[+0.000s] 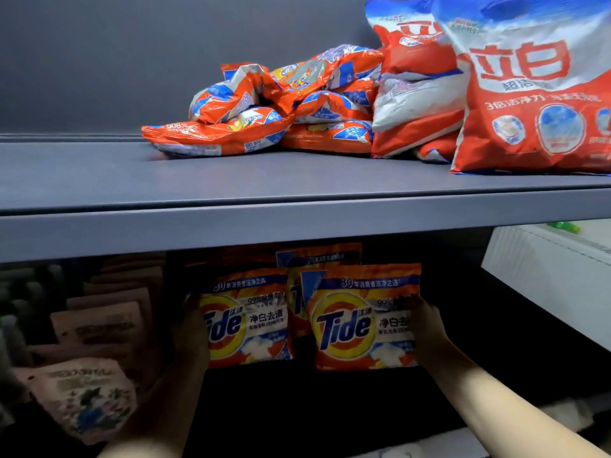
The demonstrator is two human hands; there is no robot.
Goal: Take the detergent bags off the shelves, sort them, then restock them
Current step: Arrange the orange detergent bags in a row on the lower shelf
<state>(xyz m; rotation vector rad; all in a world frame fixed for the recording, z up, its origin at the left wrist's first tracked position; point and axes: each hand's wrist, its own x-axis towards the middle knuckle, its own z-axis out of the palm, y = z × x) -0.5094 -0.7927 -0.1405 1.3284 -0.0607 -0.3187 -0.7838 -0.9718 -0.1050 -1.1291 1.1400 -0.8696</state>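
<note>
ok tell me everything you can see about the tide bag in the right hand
The right-hand Tide bag is a glossy plastic pouch, orange with a blue top band of white print, a yellow-ringed blue Tide logo and a white panel of Chinese text. It stands upright, front to the camera, in the dim lower shelf bay. The right hand grips its right edge. Its left edge overlaps another Tide bag, which the left hand holds.

We see our left hand gripping the left edge of one Tide bag and our right hand gripping the right edge of another Tide bag under the upper shelf. On that shelf, crumpled orange bags lie left of big red-and-white bags. Pink packets stand far left below.
</note>
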